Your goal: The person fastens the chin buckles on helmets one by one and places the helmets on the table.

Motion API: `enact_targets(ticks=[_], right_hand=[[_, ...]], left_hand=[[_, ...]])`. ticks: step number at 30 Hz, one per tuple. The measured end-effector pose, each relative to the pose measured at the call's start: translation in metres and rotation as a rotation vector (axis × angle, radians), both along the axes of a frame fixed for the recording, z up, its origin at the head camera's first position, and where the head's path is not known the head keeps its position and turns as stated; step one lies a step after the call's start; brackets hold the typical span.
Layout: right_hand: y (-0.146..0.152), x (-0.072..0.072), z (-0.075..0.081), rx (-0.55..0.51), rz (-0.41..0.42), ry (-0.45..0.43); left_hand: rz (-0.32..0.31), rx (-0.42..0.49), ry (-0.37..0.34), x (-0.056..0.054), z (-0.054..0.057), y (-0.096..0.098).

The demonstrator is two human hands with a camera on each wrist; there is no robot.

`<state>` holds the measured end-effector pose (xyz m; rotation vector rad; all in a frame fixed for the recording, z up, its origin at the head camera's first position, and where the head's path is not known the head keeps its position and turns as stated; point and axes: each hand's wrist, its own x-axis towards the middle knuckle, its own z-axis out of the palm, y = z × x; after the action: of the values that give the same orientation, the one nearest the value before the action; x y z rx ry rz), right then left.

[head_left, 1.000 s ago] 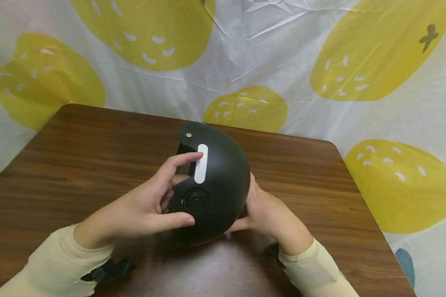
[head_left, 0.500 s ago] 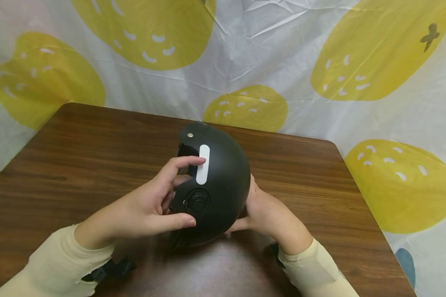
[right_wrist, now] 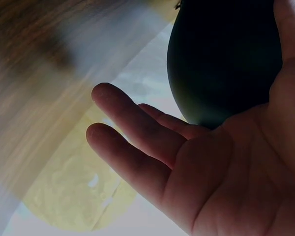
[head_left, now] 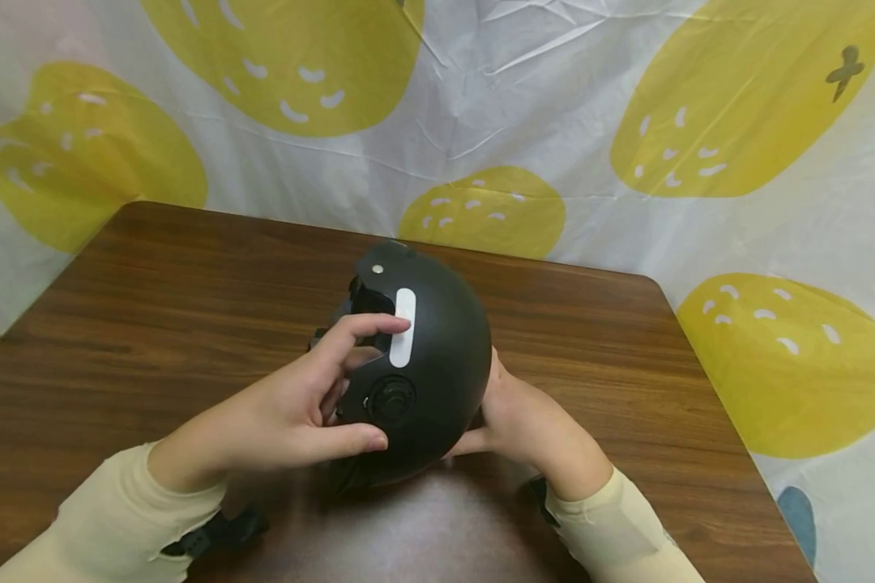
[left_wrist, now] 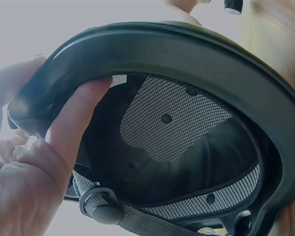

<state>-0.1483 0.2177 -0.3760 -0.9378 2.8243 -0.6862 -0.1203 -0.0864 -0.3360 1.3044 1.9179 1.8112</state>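
A black helmet is held on its side over the table, with its opening toward the left. My left hand grips its lower rim: the index finger and thumb lie on the outer shell, and other fingers reach inside. The index fingertip touches a white strip above a round black fitting. In the left wrist view, grey mesh lining and a buckled chin strap show within. On the shell's rounded right side rests my right hand, fingers loosely extended in the right wrist view and partly hidden in the head view.
A brown wood-grain table lies beneath. White cloth with yellow fruit shapes hangs behind its far edge. Black wrist straps show at the sleeve cuffs.
The helmet has turned slightly, its white strip and round fitting shifting a little right and down. My left hand has moved along with it. The right hand stays in place.
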Motion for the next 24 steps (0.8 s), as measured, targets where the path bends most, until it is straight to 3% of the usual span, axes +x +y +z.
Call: enact_targets(ticks=[5,15,24], right_hand=[[-0.0019,0.0001,0.0002,0.004,0.004,-0.008],[-0.002,0.0008,-0.001,0.003,0.016,-0.014],[-0.0019,0.0009,0.0,0.035,-0.003,-0.042]], left_hand=[[0.015,-0.016,0.006,0.0005,0.001,-0.0004],[-0.021,-0.028,-0.046,0.0027,0.0028,0.0007],[-0.02,-0.049,-0.016,0.0046,0.004,0.0]])
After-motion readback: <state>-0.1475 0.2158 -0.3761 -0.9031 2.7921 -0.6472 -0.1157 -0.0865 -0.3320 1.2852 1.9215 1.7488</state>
